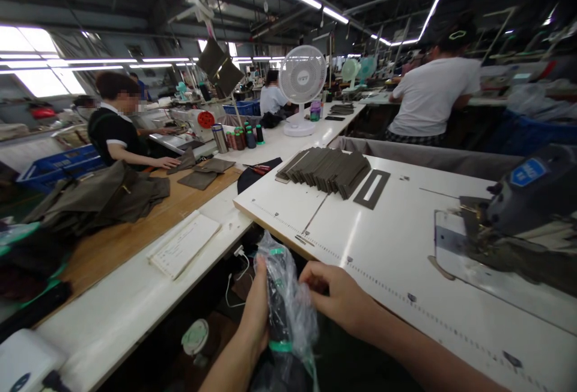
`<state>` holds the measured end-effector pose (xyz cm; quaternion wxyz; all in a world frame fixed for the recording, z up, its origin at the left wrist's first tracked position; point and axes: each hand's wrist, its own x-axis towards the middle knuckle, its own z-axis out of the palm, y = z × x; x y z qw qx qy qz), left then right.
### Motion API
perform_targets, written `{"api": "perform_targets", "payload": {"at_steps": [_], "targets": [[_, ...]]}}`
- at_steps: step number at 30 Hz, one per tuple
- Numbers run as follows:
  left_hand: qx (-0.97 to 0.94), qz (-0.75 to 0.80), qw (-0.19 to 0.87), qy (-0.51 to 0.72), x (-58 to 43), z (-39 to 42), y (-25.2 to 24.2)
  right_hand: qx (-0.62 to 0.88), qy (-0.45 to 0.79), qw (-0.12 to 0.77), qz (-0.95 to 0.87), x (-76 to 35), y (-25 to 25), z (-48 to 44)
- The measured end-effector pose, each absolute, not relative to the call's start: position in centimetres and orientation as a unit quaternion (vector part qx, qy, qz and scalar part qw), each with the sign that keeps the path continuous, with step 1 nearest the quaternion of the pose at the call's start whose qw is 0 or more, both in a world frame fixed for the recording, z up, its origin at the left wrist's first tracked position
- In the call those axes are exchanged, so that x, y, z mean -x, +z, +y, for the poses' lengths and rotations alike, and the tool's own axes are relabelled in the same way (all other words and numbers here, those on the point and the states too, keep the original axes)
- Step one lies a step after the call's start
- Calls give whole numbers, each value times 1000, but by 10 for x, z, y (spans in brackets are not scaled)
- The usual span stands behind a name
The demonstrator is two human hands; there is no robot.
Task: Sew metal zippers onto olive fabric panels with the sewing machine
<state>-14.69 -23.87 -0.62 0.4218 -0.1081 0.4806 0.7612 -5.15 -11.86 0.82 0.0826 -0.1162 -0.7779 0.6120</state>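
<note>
Here, two bare forearms rise from the bottom of the view in a garment workshop. The left hand (pixel 255 314) is closed around a long dark bundle (pixel 278 296) that stands upright inside a clear plastic bag (pixel 295 314), with green bands (pixel 280 347) around it. The right hand (pixel 336 294) is just beside the bag, its grip curled and narrow; whether its fingers pinch the plastic cannot be told. The bundle is held between the hands, just off the near edge of a white tabletop (pixel 360 272) marked with a ruler scale. The bag remains on it.

On that tabletop, dark olive fabric strips (pixel 322 171) lie fanned in a neat overlapping row, touching a dark rectangular frame (pixel 377 192). To the right, a sewing machine (pixel 527 199) has dark fabric (pixel 505 257) bunched at its foot.

To the left lies a wooden tabletop (pixel 112 260) with folded olive fabric pieces (pixel 202 174) on it, near red-handled scissors (pixel 258 169) resting on a black cloth (pixel 249 180). Farther off, a co-worker in a dark polo shirt (pixel 118 136) reaches toward the fabric, and another in a white T-shirt (pixel 433 97) sits at the next table, facing away.
</note>
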Motion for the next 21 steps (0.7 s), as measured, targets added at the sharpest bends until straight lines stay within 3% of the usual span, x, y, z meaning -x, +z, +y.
{"api": "perform_targets", "payload": {"at_steps": [6, 12, 21], "targets": [[127, 458, 457, 752, 147, -238, -5, 196, 716, 94, -663, 66, -3, -105], [127, 475, 467, 735, 143, -232, -15, 257, 630, 175, -712, 78, -17, -109], [76, 490, 473, 728, 143, -235, -36, 243, 580, 218, -746, 88, -17, -117]]}}
